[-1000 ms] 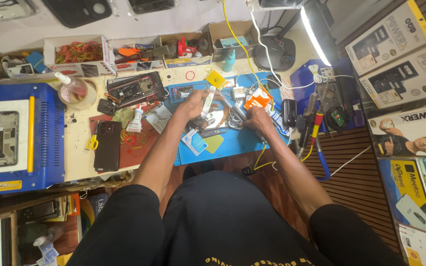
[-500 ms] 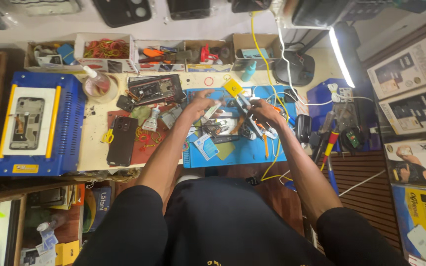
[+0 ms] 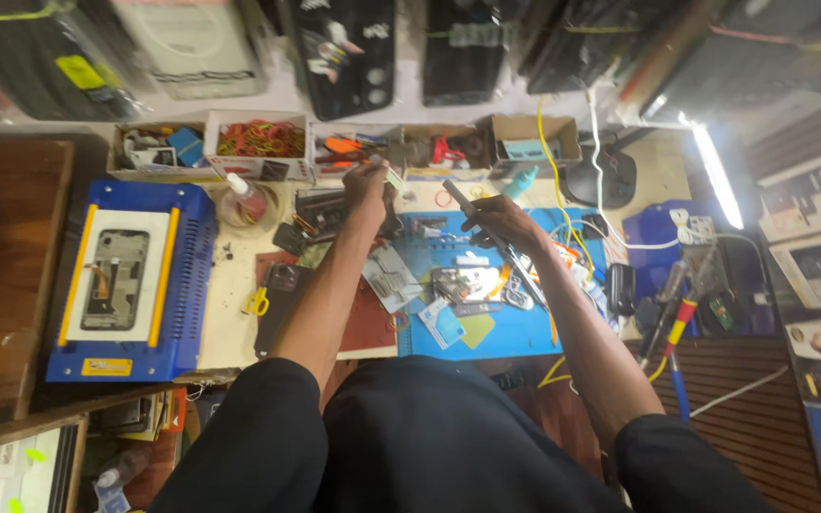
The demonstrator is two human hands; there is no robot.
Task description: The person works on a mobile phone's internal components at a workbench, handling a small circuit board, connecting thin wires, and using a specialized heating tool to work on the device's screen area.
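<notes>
the left hand [image 3: 369, 182] was closed on a small pale part [image 3: 393, 177] near cardboard bins [image 3: 257, 142] of red bands; the right hand [image 3: 498, 218] gripped a thin dark tool [image 3: 467, 204] above the blue mat [image 3: 515, 332].

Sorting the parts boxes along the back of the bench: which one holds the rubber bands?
The white box, second from left; its red and orange tangle sets it apart.
</notes>
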